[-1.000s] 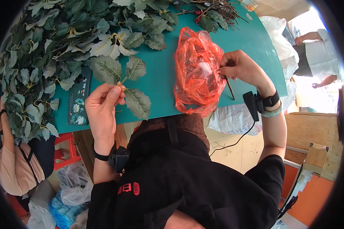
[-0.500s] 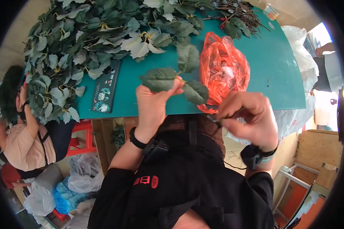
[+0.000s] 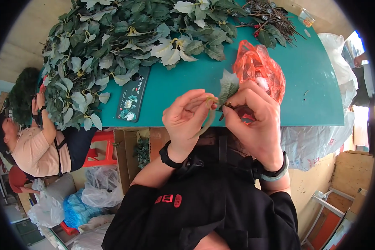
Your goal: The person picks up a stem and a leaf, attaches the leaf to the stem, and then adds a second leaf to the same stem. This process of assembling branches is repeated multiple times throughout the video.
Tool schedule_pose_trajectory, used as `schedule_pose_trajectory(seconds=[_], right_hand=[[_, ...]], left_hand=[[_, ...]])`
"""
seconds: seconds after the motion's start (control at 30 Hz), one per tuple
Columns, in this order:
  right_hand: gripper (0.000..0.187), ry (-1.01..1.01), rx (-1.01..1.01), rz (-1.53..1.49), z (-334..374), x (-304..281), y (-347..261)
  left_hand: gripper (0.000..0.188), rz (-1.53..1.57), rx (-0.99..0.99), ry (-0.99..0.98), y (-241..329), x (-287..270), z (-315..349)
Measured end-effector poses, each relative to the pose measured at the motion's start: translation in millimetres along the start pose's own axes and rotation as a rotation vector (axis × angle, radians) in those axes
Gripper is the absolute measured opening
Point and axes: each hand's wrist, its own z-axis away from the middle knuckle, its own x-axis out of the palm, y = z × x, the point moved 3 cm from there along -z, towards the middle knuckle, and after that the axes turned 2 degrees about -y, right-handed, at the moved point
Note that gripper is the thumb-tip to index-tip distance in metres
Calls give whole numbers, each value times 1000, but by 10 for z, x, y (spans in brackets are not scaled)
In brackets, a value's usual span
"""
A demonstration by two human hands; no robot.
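Above the table's front edge, my left hand (image 3: 183, 121) pinches an artificial leaf sprig by its pale yellow-green stem. One green leaf (image 3: 228, 86) of the sprig stands up between my hands, and another, edge-on, hangs beside my left fingers. Close on the right, my right hand (image 3: 256, 125) is closed, thumb and finger pinching a thin dark brown stem-like piece at the sprig's base. Its far end is hidden in my palm. Just behind my right hand lies a crumpled red plastic bag (image 3: 254, 62) with something white in it.
A large heap of artificial leaf sprigs (image 3: 112, 50) covers the table's (image 3: 312, 96) left and back. Brown stems (image 3: 275, 21) with red berries lie at the back right, near a small clear container (image 3: 306, 18). A dark printed box (image 3: 132, 98) lies left. A co-worker (image 3: 37, 146) sits at far left.
My hands have come together, the right moving left and up to the sprig's base. The sprig has turned, its leaves now bunched between my hands. The whole view has shifted slightly.
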Motion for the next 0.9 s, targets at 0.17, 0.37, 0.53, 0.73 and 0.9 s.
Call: schedule_pose_trajectory(seconds=[0.17, 0.37, 0.53, 0.73, 0.9], right_hand=[[14, 32, -44, 82, -25, 49, -2], [16, 49, -6, 41, -43, 160, 10], [19, 31, -27, 68, -80, 204, 13], [21, 35, -7, 67, -90, 267, 12], [20, 47, -31, 116, -89, 287, -5]], left_hand=[[28, -254, 88, -17, 25, -45, -16], [36, -475, 153, -63, 32, -132, 2], [31, -524, 181, 1, 37, -149, -30], [33, -536, 208, 4, 28, -168, -28], [27, -537, 190, -14, 47, -184, -28]])
